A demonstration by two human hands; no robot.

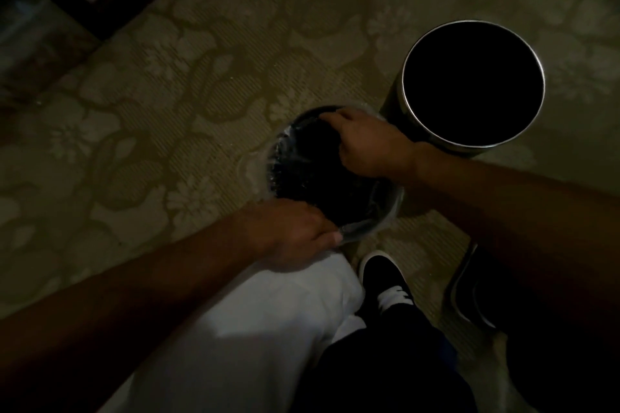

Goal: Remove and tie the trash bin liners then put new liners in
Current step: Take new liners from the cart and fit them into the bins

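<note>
A small round black bin (302, 174) stands on the carpet in front of me, with a clear plastic liner (372, 221) over its rim. My left hand (295, 235) grips the liner at the near rim, fingers curled over the edge. My right hand (365, 144) grips the liner at the far right rim. A larger round bin with a metal rim (419, 43) stands to the right, its inside dark and showing no liner.
The floor is a floral carpet (167, 84). Dark furniture (84, 0) stands at the top left. My black shoe (385, 282) is just below the small bin, and a dark object (469, 282) lies to its right.
</note>
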